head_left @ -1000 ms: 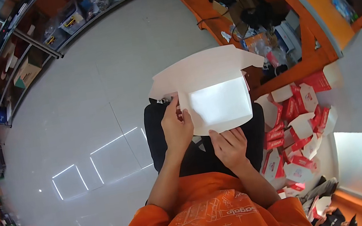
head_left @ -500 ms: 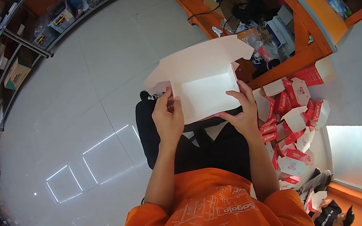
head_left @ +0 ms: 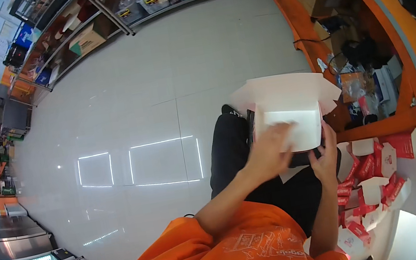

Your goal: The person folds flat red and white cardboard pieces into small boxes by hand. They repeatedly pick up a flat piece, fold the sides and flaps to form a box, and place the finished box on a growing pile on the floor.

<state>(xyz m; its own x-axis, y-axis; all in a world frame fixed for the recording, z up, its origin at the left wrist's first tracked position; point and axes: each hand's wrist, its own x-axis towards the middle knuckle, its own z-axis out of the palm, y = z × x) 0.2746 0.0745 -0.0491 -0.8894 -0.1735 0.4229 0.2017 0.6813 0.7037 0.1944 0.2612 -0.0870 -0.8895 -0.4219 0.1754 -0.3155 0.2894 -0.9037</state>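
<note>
An open carton food box (head_left: 305, 133), white inside with a wide raised lid flap, sits over my lap. My right hand (head_left: 325, 157) grips its near right corner, thumb at the front and fingers along the side wall. Across the box's near left part passes my left hand (head_left: 271, 148), its fingers smeared by motion; whether they touch the carton I cannot tell. The box's near left corner is hidden behind that hand.
Several red and white cartons (head_left: 372, 171) lie piled to my right. An orange wooden workbench (head_left: 383, 127) with cluttered shelves stands beyond them. Metal shelving (head_left: 111, 14) holds bins at the far left, and glossy tiles (head_left: 149, 107) cover the floor.
My left hand has let go of the box's left side and moved across its front. The right hand keeps its hold. The whole view has swung left, so the box appears farther right.
</note>
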